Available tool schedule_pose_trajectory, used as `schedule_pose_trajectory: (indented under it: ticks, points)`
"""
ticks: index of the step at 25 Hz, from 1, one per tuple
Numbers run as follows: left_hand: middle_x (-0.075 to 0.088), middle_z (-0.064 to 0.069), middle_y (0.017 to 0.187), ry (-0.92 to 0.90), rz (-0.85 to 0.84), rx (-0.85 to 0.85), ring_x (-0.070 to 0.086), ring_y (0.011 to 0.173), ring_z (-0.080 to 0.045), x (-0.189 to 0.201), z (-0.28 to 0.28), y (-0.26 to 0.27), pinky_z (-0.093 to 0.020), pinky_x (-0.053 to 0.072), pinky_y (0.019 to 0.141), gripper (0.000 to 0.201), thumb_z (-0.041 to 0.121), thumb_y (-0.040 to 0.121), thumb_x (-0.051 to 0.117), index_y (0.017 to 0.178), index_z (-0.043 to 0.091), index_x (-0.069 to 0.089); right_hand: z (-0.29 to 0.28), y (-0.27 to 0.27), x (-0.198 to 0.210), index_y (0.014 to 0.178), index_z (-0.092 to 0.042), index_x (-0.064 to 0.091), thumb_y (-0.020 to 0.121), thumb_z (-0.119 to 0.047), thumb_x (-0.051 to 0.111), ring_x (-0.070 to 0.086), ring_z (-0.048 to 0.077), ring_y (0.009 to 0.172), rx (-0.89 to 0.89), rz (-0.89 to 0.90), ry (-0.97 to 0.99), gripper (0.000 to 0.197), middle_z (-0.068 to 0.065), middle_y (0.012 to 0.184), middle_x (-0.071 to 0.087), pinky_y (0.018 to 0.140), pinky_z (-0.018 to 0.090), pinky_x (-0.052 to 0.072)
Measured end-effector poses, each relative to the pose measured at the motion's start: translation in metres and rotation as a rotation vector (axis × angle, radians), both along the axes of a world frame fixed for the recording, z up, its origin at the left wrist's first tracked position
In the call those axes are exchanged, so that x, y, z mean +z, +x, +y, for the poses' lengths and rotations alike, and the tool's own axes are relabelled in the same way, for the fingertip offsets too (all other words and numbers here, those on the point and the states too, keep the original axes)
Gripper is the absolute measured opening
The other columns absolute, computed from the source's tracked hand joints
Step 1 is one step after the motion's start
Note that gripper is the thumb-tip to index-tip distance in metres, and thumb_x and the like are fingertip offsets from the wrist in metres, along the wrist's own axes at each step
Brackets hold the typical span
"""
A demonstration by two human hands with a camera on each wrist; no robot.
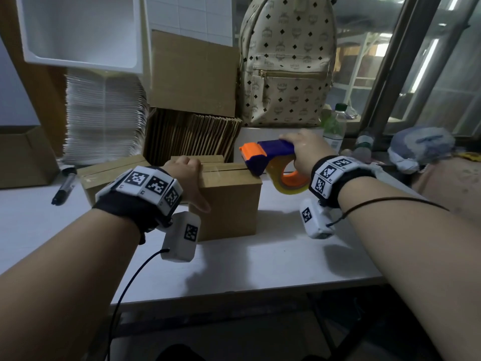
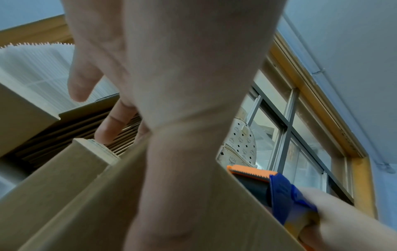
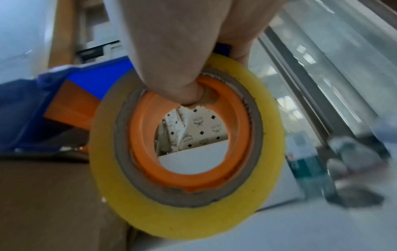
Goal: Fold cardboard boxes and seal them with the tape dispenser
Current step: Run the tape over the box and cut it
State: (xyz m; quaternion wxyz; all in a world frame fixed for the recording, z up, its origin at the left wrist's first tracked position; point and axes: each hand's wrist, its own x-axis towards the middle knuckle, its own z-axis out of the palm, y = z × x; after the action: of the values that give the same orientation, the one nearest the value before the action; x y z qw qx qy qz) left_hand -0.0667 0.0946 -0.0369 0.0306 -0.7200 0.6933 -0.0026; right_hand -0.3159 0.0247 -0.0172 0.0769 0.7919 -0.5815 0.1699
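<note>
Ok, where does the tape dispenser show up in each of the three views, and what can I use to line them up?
Head: tape dispenser right of centre, gripped by the right hand, its front at the cardboard box top's right edge.
Left wrist: lower right, past the box.
Right wrist: centre, its yellow roll fills the frame.
Shared landmark: the patterned backpack.

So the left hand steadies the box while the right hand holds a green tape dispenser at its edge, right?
Not quite: the tape dispenser is blue and orange, not green, as the head view shows. The left hand does steady the box, and the right hand holds the dispenser.
</note>
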Motion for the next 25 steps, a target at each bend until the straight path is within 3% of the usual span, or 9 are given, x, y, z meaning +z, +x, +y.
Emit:
schedule_pose_trajectory:
  ticks: [2,8,14,21,25]
  points:
    - [0.033,-0.004,0.145,-0.001,0.004,0.003,0.034,0.131,-0.027,0.000,0.000,0.000,-0.041,0.037,0.104,0.106,0.055,0.059,0.079,0.143,0.018,0.026,-0.001,0.002,0.010,0.136,-0.032,0.042,0.083,0.003,0.051,0.051,0.032,0.108,0.003,0.069,-0.008,0.064,0.010,0.118,0.047,0.088,0.045,0.047]
    - [0.031,-0.005,0.146,0.006,0.005,0.010,0.035,0.131,-0.027,-0.002,0.001,0.000,-0.041,0.038,0.103,0.107,0.056,0.059,0.079,0.143,0.018,0.025,0.004,-0.007,0.000,0.140,-0.030,0.041,0.084,0.004,0.051,0.051,0.027,0.116,-0.037,0.010,0.026,0.066,0.008,0.129,0.052,0.096,0.038,0.043]
    - [0.032,-0.005,0.146,-0.003,0.002,0.003,0.037,0.130,-0.027,-0.001,0.004,-0.001,-0.039,0.039,0.101,0.106,0.055,0.060,0.079,0.143,0.017,0.025,0.005,-0.017,-0.001,0.140,-0.032,0.042,0.088,0.004,0.046,0.051,0.028,0.116,-0.123,-0.012,0.028,0.063,0.008,0.128,0.054,0.087,0.037,0.040]
    - [0.032,-0.005,0.145,0.004,0.013,0.011,0.035,0.131,-0.028,-0.001,0.006,-0.001,-0.040,0.038,0.102,0.105,0.055,0.060,0.079,0.143,0.018,0.026,-0.003,-0.034,-0.005,0.139,-0.027,0.044,0.087,0.005,0.047,0.052,0.029,0.117,-0.145,-0.023,0.052,0.061,0.010,0.129,0.056,0.096,0.037,0.042]
    - [0.032,-0.005,0.145,0.007,-0.002,0.006,0.036,0.130,-0.027,0.001,0.007,-0.003,-0.040,0.038,0.101,0.105,0.055,0.061,0.078,0.143,0.017,0.025,-0.002,-0.047,-0.009,0.139,-0.025,0.046,0.087,0.005,0.047,0.054,0.029,0.114,-0.168,-0.034,0.059,0.060,0.011,0.127,0.058,0.095,0.036,0.044]
